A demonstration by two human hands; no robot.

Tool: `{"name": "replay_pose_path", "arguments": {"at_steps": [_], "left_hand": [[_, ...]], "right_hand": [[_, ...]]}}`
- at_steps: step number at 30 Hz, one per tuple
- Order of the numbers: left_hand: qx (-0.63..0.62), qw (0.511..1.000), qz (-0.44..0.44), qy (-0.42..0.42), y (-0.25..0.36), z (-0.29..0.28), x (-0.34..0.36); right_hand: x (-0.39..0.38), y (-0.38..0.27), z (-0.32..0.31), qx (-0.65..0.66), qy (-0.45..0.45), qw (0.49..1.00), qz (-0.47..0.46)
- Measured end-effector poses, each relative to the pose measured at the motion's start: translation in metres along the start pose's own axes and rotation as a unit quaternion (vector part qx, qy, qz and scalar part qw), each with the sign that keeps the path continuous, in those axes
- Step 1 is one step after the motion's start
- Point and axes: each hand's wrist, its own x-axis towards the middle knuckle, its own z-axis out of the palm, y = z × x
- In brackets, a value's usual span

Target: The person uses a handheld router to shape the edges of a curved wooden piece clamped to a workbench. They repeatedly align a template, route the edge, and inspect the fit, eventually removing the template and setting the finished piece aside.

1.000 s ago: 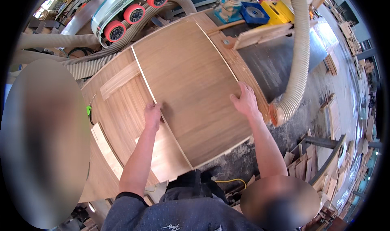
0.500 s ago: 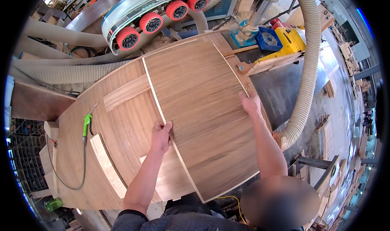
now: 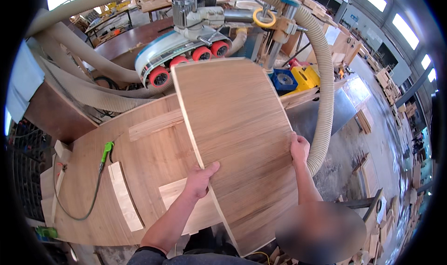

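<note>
My left hand (image 3: 201, 177) grips the pale left edge of a large brown wooden panel (image 3: 237, 148), thumb on top. My right hand (image 3: 299, 148) is closed on the panel's right edge. The panel looks raised off the wooden worktop (image 3: 88, 185), its far end in front of the machine head with red rollers (image 3: 201, 53). Left of the panel, a loose board (image 3: 153, 125), a narrow pale strip (image 3: 125, 195) and a lighter piece (image 3: 177, 199) lie on the worktop, with a green air gun (image 3: 106, 153) and its hose.
A ribbed hose (image 3: 323, 102) arches down the right side beside a metal surface (image 3: 344, 111). A blue tray (image 3: 282, 81) and yellow object (image 3: 305, 78) sit behind the panel. More hoses (image 3: 93, 97) run at left; wood scraps (image 3: 368, 172) lie at right.
The panel has lifted and shifted toward the right, its far end rising up in front of the red rollers. My right hand now wraps its edge. The view has tilted up.
</note>
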Motion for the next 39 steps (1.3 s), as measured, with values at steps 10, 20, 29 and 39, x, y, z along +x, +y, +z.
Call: {"name": "replay_pose_path", "arguments": {"at_steps": [10,20,29,39], "left_hand": [[0.454,0.807,0.347,-0.148,0.119,0.092,-0.134],[0.613,0.385,0.630,-0.279,0.084,0.039,-0.111],[0.637,0.312,0.622,-0.332,0.084,-0.052,0.027],[0.719,0.331,0.502,-0.348,0.074,-0.140,0.122]], "right_hand": [[-0.034,-0.111,-0.052,0.332,-0.105,0.933,0.094],[-0.111,-0.014,-0.123,0.601,-0.166,0.780,0.052],[-0.242,0.033,-0.116,0.675,-0.143,0.712,0.129],[-0.275,0.025,-0.066,0.725,-0.153,0.649,0.172]]}}
